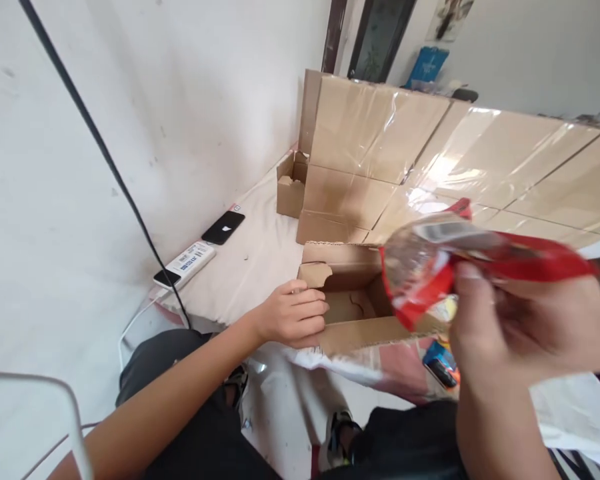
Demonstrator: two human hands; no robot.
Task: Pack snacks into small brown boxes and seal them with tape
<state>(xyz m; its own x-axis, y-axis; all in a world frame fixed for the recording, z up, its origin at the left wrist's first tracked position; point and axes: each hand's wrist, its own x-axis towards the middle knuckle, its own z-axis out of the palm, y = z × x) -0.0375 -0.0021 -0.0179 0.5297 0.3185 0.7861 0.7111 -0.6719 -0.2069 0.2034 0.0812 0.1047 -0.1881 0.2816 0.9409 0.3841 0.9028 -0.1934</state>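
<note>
Right hand (510, 327) raised at the right, thumb and fingers pinching a red packet (415, 260) with a see-through face and a pale label; both hand and packet blurred. Packet sits above the right end of an open cardboard box (375, 333), hiding that end from view. Left hand (297, 313) at the box's left end, fingers bent side by side over the edge, just below a torn flap (314, 275); cannot tell whether the thumb closes on the wall. Visible floor of the box bare cardboard, with a dark curved line on it. Box stands on pale cloth (265, 267). Behind it, a tall cardboard panel (360, 127) under shiny clear tape; small open carton (290, 198) by its left end. Farther left, near the wall, a black phone (223, 227). Blue-and-orange item (441, 363) near the box's right front.
</note>
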